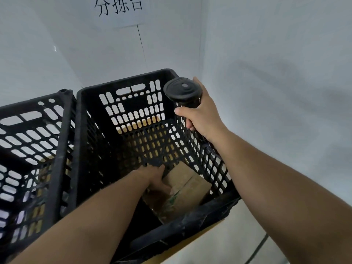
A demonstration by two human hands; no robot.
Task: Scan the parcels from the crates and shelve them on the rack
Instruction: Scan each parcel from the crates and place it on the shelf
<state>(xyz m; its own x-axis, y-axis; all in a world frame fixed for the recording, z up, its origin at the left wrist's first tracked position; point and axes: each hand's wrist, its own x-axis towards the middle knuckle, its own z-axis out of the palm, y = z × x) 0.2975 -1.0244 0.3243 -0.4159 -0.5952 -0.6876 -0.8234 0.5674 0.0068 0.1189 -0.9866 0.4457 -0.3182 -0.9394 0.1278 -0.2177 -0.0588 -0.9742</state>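
Observation:
A tall black slotted crate [91, 149] stands in front of me. At its bottom lies a brown cardboard parcel [187, 189], taped along the middle. My left hand [155, 178] reaches deep into the crate and grips the parcel's left edge, thumb on top. My right hand [202, 115] hovers over the crate's right wall and holds a black handheld scanner [182, 91], its round head pointing up toward me. A black cable runs from the scanner down along my right wrist.
A second black slotted crate [38, 141] stands to the left, touching the first. White walls close in behind and to the right, with a paper sign [119, 8] on the back wall. A dark cable [257, 248] lies on the floor at lower right.

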